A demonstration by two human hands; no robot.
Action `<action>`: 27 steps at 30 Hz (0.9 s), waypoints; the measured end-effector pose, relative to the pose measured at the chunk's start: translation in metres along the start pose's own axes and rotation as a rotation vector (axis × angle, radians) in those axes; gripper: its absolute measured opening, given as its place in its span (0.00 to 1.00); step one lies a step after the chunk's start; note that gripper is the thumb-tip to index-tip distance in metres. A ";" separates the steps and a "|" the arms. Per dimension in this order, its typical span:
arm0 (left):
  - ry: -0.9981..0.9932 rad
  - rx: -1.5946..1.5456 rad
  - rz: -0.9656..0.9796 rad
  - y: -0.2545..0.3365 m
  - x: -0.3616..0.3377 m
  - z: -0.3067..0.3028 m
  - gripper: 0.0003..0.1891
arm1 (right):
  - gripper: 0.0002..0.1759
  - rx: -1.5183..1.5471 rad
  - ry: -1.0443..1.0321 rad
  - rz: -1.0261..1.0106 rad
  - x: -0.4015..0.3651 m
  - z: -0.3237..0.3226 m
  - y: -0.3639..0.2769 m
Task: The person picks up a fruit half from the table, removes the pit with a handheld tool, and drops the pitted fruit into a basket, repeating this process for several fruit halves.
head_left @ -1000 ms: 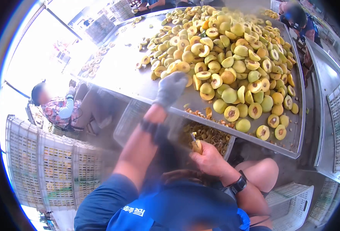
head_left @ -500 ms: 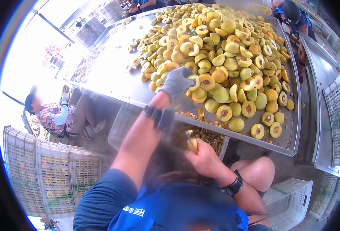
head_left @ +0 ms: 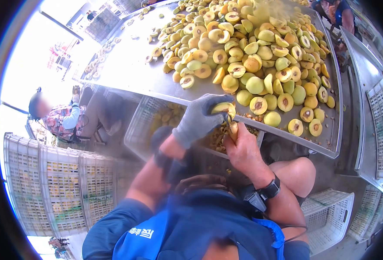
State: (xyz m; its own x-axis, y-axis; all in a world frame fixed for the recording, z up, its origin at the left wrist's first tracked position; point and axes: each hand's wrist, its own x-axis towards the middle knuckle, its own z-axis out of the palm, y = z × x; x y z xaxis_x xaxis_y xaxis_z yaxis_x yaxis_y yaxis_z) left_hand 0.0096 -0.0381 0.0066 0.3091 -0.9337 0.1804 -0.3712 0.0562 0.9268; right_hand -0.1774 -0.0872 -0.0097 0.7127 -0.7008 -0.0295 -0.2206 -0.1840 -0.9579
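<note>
My left hand point(head_left: 196, 121), in a grey glove, is closed around a yellow-green peach half point(head_left: 223, 108) just in front of the table's near edge. In my bare right hand point(head_left: 246, 152) is a pitting tool with a pale yellow handle point(head_left: 233, 129). Its dark metal end meets the cut side of the half; its exact shape is partly hidden. Beyond both hands, a large heap of halved peaches point(head_left: 261, 52) covers the metal table point(head_left: 135, 82), many with brown pits or pit hollows facing up.
Below the table edge, a crate point(head_left: 221, 149) holds small scraps, beside a crate of fruit point(head_left: 144, 134). Stacked crates point(head_left: 61, 186) stand at left, a white crate point(head_left: 328, 216) at right. A seated person point(head_left: 63, 117) works at left; another person point(head_left: 343, 15) is at upper right.
My left hand has come back from the heap toward me with a peach half. My right hand has risen, bringing the tool to the half. The view has shifted slightly.
</note>
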 end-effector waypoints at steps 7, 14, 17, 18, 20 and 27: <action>-0.052 0.219 0.002 0.010 -0.010 -0.004 0.25 | 0.12 -0.119 0.028 -0.036 -0.003 0.002 0.010; 0.031 0.298 0.007 0.020 -0.014 0.007 0.20 | 0.12 -0.195 0.019 -0.066 0.000 0.000 0.013; 0.020 0.320 -0.002 0.021 -0.014 0.005 0.20 | 0.12 -0.173 -0.019 -0.065 -0.001 0.000 0.015; -0.005 0.295 -0.013 0.018 -0.013 0.004 0.20 | 0.12 -0.085 -0.029 -0.120 0.000 0.005 0.022; -0.053 0.245 -0.030 0.015 -0.011 0.001 0.20 | 0.11 0.088 -0.048 -0.233 0.005 0.017 0.029; 0.029 -0.572 -0.214 0.009 -0.018 0.006 0.17 | 0.08 0.426 -0.302 0.161 0.001 0.001 -0.002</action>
State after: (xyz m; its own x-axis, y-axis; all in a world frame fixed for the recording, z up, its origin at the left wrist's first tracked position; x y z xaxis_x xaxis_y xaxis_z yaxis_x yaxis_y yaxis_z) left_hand -0.0050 -0.0229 0.0097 0.3518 -0.9356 -0.0277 0.2279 0.0569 0.9720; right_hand -0.1754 -0.0871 -0.0081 0.8654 -0.4566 -0.2064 -0.0985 0.2489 -0.9635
